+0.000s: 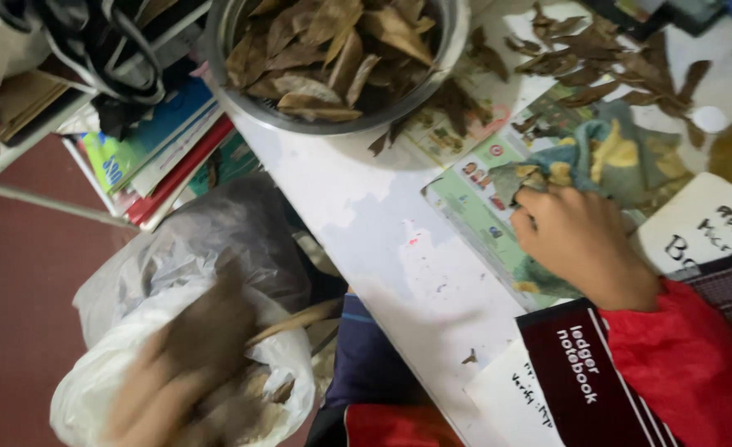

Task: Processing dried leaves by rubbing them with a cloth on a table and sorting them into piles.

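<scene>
My right hand rests on the white table, fingers closed on a crumpled teal and yellow cloth. My left hand, blurred, is down at the lower left inside a white plastic bag, gripping a bunch of dry brown leaves. A metal bowl full of dry leaves stands at the table's far edge. More loose leaves lie scattered on the table beyond the cloth.
A dark red notebook lies by my right wrist. A printed paper sheet sits under the cloth. A grey plastic bag and stacked books sit left of the table, above a dark red floor.
</scene>
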